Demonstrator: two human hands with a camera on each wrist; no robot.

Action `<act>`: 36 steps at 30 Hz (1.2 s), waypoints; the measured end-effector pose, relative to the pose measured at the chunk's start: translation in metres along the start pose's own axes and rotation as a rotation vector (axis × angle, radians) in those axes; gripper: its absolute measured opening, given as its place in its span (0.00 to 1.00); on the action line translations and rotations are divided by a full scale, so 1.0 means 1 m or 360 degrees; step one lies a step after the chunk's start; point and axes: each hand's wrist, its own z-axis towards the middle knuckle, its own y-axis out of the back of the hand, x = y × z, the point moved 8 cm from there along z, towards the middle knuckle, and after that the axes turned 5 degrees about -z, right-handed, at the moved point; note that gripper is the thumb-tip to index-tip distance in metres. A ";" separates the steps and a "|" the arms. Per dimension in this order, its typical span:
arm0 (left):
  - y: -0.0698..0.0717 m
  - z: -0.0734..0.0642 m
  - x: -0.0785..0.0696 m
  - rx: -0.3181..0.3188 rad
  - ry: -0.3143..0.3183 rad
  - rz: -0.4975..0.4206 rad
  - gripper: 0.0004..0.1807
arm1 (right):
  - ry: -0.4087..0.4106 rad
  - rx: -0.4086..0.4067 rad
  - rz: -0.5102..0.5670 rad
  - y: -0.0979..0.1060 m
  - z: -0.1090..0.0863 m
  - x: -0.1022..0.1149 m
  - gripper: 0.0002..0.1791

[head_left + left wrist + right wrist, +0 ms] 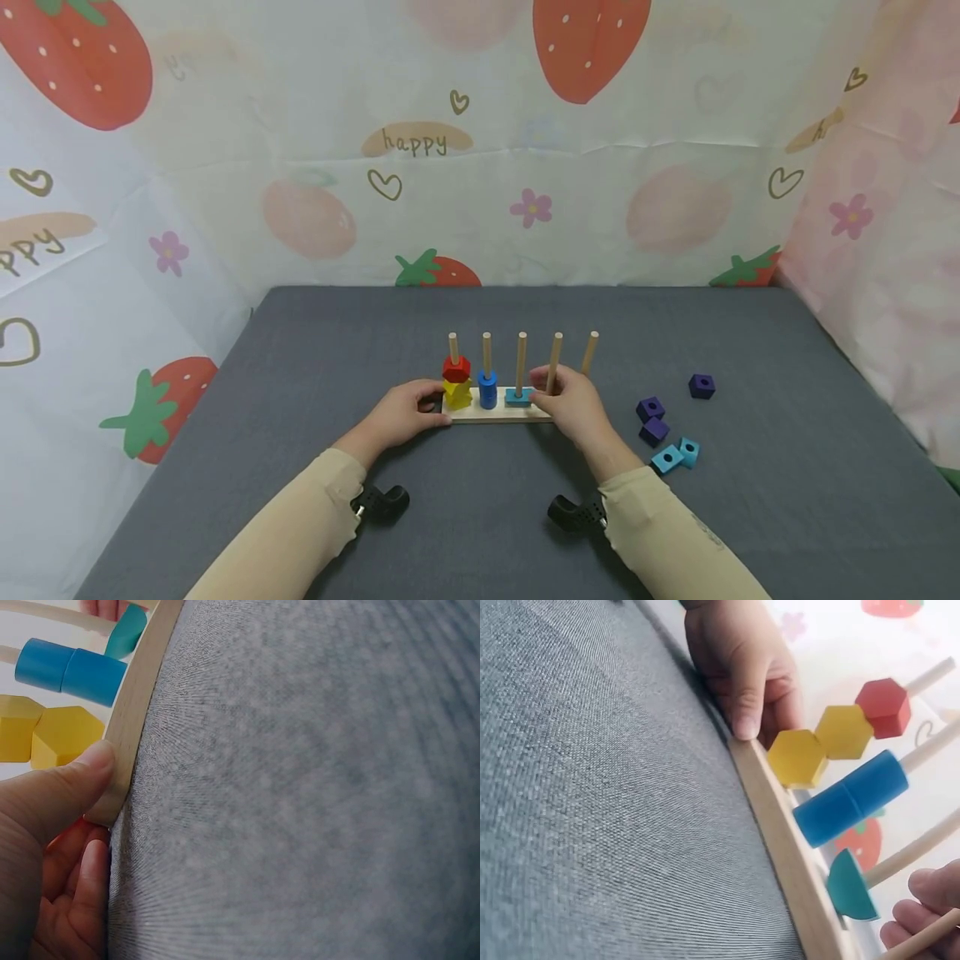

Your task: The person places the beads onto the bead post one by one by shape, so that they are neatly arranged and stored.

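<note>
My left hand (405, 412) grips the left end of a wooden peg board (769, 817), thumb on its front edge and fingers behind the end. On the first peg, a red hexagonal block (885, 707) tops two yellow blocks (796, 759). Two stacked blue cylinders (487, 390) fill the lower part of the second peg. A teal half-round block (850, 889) sits low on the third. My right hand (576, 408) is around the fourth peg, thumb close to the teal block, fingers loosely bent with nothing seen between them. It hides the board's right end.
Right of the board lie several loose blocks: a lone purple cube (702, 387), two more purple cubes (654, 431) together, and two light blue blocks (667, 459) near my right sleeve. Black wrist devices (384, 503) stick out under both sleeves. A patterned curtain (585, 183) borders the grey table.
</note>
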 end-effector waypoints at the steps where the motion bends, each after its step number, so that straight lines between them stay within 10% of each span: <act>1: 0.000 0.000 0.000 0.0001 0.0002 -0.0002 0.27 | 0.0010 0.0001 0.0000 0.001 -0.001 0.001 0.16; 19: -0.001 0.001 0.002 0.0009 0.0000 0.0017 0.28 | 0.0174 -0.0028 -0.0166 0.061 -0.032 0.006 0.17; 36: 0.000 0.000 0.002 -0.0013 0.0030 0.0007 0.29 | 0.0154 0.0159 -0.0218 0.148 -0.051 -0.070 0.19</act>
